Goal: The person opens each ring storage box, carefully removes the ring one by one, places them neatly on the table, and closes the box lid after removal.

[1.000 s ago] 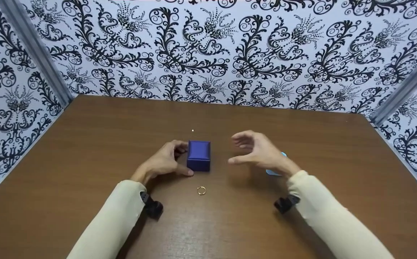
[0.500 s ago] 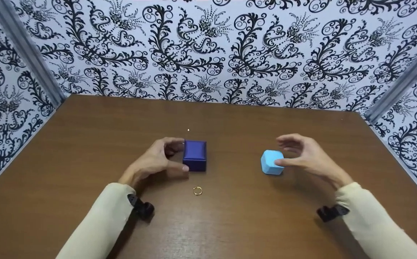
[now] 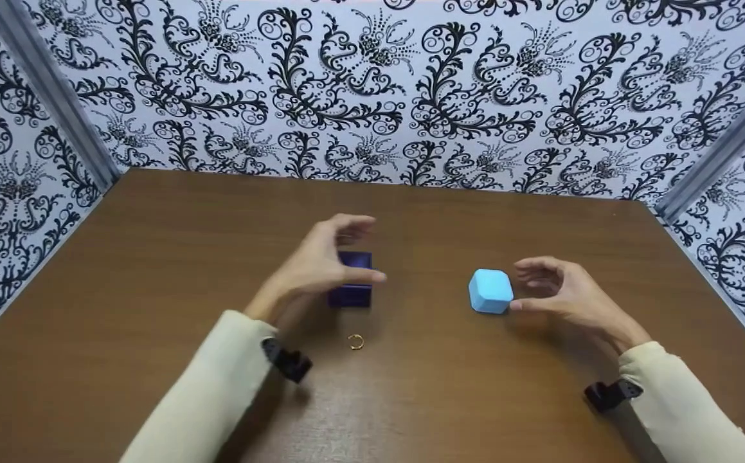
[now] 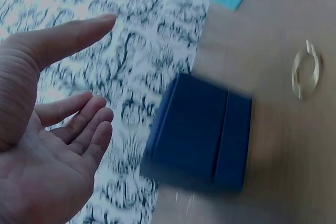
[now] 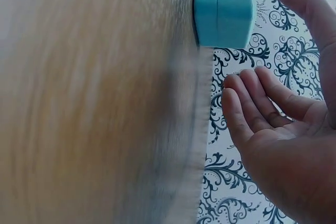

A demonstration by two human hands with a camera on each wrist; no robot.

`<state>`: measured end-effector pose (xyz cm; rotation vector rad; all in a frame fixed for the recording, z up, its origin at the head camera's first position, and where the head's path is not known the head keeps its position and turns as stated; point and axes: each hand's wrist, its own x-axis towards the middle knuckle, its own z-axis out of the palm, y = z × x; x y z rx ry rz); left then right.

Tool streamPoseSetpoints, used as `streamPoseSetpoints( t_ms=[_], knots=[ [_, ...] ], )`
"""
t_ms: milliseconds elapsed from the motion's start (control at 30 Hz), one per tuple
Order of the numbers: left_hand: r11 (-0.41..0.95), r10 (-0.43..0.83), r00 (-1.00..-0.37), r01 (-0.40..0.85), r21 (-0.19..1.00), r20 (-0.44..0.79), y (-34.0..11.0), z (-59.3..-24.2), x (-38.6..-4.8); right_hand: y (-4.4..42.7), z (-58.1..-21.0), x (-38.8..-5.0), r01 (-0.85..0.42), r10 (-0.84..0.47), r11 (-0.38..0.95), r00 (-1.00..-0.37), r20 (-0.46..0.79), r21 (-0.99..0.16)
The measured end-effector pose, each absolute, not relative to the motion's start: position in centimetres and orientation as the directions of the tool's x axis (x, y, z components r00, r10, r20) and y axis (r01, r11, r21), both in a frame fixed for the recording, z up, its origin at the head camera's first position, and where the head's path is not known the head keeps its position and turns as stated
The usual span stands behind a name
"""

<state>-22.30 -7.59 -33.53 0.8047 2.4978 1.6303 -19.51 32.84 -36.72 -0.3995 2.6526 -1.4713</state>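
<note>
A dark blue box stands closed on the table, partly hidden in the head view by my left hand, which hovers over it with thumb and fingers spread. In the left wrist view a gap separates that hand from the blue box. A light blue box is just left of my right hand, whose fingers are loosely curved and hold nothing. The right wrist view shows the light blue box beyond the hand. A gold ring lies in front of the dark blue box.
The brown wooden table reaches back to a wall with a black-and-white scroll pattern. Patterned panels also stand at the left and right sides, joined by grey corner strips.
My left hand has left the side of the dark blue box and moved up and right over it. My right hand has moved right, uncovering the light blue box.
</note>
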Motion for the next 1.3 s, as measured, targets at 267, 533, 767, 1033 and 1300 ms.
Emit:
streamPoseSetpoints(
  t_ms=[267,533,767,1033,1300],
  knots=[
    [0.296,0.529,-0.809,0.46,0.837,0.257,-2.4,-33.9,-22.1,33.2,-37.0,-19.6,-0.189,-0.265,0.522,-0.963,0.052,-0.832],
    [0.352,0.555,-0.815,0.412,0.841,0.167,1.4,-35.0,-21.8,33.3,-37.3,-19.6,-0.171,-0.28,0.498,-0.96,0.03,-0.85],
    [0.357,0.557,-0.818,0.396,0.846,0.147,3.8,-36.0,-22.0,33.4,-37.7,-20.0,-0.163,-0.303,0.493,-0.953,0.007,-0.855],
    [0.349,0.534,-0.836,0.353,0.868,0.126,5.6,-37.1,-22.2,33.0,-37.8,-20.5,-0.226,-0.357,0.57,-0.934,0.01,-0.79],
    [0.362,0.482,-0.868,0.318,0.876,0.116,6.8,-37.9,-22.3,32.1,-37.3,-20.8,-0.257,-0.37,0.633,-0.929,0.007,-0.73]
  ],
)
